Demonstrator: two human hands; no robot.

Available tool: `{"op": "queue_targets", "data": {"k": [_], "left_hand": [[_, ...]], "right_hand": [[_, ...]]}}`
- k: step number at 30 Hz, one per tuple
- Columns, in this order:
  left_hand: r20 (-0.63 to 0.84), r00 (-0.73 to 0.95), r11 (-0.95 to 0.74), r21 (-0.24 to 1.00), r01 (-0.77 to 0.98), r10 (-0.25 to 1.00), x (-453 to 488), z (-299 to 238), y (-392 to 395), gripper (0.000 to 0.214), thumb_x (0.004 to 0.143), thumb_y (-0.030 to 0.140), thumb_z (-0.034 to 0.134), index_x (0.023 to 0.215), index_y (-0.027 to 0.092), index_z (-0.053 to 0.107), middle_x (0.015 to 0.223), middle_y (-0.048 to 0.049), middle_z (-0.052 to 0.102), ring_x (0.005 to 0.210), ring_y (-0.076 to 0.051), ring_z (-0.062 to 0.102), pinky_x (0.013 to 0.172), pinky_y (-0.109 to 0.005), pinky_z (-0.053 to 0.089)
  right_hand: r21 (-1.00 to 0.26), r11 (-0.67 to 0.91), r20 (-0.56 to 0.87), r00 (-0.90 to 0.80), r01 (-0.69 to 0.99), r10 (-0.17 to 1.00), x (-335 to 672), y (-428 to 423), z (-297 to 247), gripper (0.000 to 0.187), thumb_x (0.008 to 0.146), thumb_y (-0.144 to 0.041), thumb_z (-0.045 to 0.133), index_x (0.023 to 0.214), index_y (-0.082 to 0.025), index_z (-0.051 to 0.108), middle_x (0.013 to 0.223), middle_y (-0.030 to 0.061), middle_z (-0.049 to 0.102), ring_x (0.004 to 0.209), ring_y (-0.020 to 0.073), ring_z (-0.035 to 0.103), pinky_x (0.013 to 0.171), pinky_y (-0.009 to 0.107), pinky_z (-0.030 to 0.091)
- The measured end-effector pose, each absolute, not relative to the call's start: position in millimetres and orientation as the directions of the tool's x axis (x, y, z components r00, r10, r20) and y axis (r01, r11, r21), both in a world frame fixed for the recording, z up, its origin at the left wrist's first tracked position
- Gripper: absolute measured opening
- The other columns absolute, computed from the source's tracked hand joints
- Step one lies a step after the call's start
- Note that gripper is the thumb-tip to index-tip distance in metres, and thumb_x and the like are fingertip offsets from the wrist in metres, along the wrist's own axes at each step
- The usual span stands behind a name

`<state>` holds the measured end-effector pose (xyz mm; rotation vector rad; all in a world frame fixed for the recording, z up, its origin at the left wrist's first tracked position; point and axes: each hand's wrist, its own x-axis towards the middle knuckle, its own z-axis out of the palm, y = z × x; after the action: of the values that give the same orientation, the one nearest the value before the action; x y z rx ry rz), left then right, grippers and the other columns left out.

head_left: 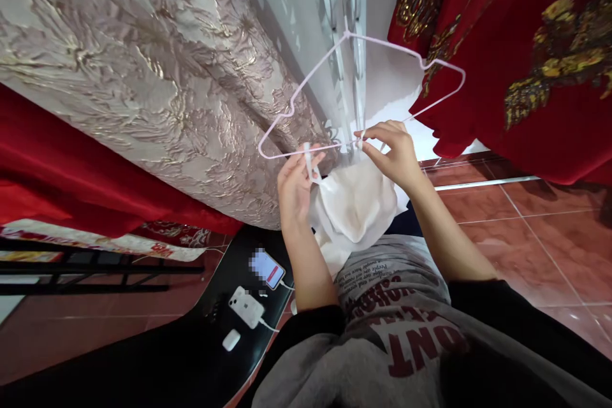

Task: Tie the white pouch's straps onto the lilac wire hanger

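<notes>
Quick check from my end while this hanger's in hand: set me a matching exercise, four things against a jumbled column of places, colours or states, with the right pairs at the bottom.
Things:
1. Hanger
2. Garment
3. Right hand
4. Small case

Places, colours, states:
A. Thumb and finger pinched at the lower bar
B. On the black bench, near a white phone
C. Pale pink, with an open middle
D. Whitish cloth, below the lower bar

Right pairs: 1-C, 2-D, 3-A, 4-B
</notes>
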<state>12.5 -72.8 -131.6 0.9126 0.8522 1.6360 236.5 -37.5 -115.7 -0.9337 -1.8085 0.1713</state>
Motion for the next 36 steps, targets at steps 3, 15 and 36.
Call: {"op": "queue_targets", "data": {"k": [3, 15, 36], "left_hand": [[0.222, -0.384, -0.381, 0.828, -0.411, 0.896, -17.0, -136.1, -76.1, 0.033, 0.081, 0.018, 0.074, 0.114, 0.016, 0.078, 0.139, -0.0160, 0.072, 0.135, -0.028, 0.066, 0.084, -0.024, 0.060], [0.468, -0.023, -0.466, 0.882, 0.064, 0.883, -30.6, -34.2, -68.3, 0.026, 0.091, 0.033, 0.075, 0.117, 0.027, 0.077, 0.130, -0.0077, 0.076, 0.120, -0.032, 0.073, 0.075, -0.037, 0.068], [0.212, -0.357, -0.337, 0.880, -0.335, 0.909, 22.8, -114.1, -57.3, 0.042, 0.099, 0.059, 0.064, 0.082, 0.021, 0.067, 0.083, -0.0047, 0.078, 0.043, -0.005, 0.052, 0.040, -0.022, 0.032]], "right_hand": [[-0.498, 0.696, 0.770, -0.107, 0.517, 0.630, 240.2, -43.8, -119.5, 0.027, 0.102, -0.047, 0.063, 0.092, -0.026, 0.078, 0.096, 0.0025, 0.082, 0.089, 0.0231, 0.072, 0.094, 0.045, 0.048], [-0.444, 0.727, 0.771, -0.191, 0.524, 0.608, 238.2, -61.9, -120.3, 0.030, 0.098, -0.054, 0.067, 0.109, -0.028, 0.077, 0.101, 0.0028, 0.079, 0.093, 0.0238, 0.067, 0.093, 0.044, 0.042], [-0.541, 0.689, 0.822, 0.130, 0.482, 0.554, 276.9, -62.1, -126.0, 0.039, 0.095, -0.047, 0.072, 0.131, -0.032, 0.071, 0.129, 0.0076, 0.074, 0.117, 0.0301, 0.071, 0.104, 0.056, 0.054]]}}
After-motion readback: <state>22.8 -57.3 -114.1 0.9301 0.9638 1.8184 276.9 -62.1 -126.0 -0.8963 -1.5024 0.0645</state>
